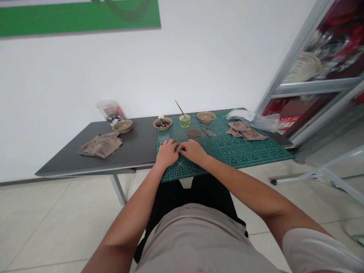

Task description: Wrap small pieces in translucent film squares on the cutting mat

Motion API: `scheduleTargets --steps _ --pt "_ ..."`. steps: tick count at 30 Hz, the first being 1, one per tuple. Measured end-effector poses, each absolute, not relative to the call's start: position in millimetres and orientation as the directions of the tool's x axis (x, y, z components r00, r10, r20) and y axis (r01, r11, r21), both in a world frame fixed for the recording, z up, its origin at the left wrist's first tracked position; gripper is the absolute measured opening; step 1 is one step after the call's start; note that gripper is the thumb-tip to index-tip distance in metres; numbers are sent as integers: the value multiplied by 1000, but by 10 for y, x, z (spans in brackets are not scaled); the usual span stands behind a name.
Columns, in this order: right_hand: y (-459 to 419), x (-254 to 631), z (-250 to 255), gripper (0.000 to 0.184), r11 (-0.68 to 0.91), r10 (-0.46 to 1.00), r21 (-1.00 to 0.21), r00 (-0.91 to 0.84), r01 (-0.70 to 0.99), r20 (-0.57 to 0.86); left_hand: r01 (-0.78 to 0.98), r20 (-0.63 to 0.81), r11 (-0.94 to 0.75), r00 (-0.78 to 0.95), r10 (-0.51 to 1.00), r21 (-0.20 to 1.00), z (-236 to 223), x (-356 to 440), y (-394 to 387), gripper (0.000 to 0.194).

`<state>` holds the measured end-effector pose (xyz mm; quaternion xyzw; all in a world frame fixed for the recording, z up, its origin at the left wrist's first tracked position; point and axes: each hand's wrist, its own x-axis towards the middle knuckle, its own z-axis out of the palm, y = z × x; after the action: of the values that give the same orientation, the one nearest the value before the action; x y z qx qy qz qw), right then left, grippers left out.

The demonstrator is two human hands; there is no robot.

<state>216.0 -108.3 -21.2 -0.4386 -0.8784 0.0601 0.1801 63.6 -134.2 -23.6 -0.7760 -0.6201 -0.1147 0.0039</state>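
Observation:
Both hands meet on the green cutting mat (222, 155) near its front left part. Between them lies a small grey piece (178, 148), its kind too small to make out. My left hand (167, 153) is closed, thumb and fingers pressed on the piece's left side. My right hand (193, 151) pinches its right side with curled fingers. Just behind my left hand is a flat grey-blue rectangle (164, 138), partly covered by the fingers. A brown square (193, 133) and a small grey rectangular piece (209, 132) lie behind my right hand.
At the back stand a bowl of dark pieces (163, 123), a glass jar of yellowish liquid (184, 121) holding a thin stick (179, 107), and a tan bowl (206, 117). Brown cloths (101, 145) lie left and right. Another bowl (122, 126) and clear plastic packaging (110, 110) stand left.

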Motion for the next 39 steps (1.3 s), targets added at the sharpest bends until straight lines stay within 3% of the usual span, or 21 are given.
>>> scheduleTargets --steps 14,21,26,33,39 --pt "-932 2327 -224 14 582 809 -223 -533 782 247 966 170 -214 188 967 146 -239 642 -1334 44" --pt "-1055 2114 -223 15 658 753 -264 -604 705 263 964 182 -229 203 962 136 -221 648 -1352 34" --pt "-1091 2257 -190 12 662 749 -257 -618 704 240 964 178 -232 208 962 129 -233 645 -1349 41" --pt "-909 2318 -183 15 582 813 -247 -540 775 221 963 179 -229 202 963 140 -250 642 -1338 44" --pt "-928 2111 -180 16 636 772 -274 -597 722 218 960 196 -221 187 963 171 -244 639 -1322 32"
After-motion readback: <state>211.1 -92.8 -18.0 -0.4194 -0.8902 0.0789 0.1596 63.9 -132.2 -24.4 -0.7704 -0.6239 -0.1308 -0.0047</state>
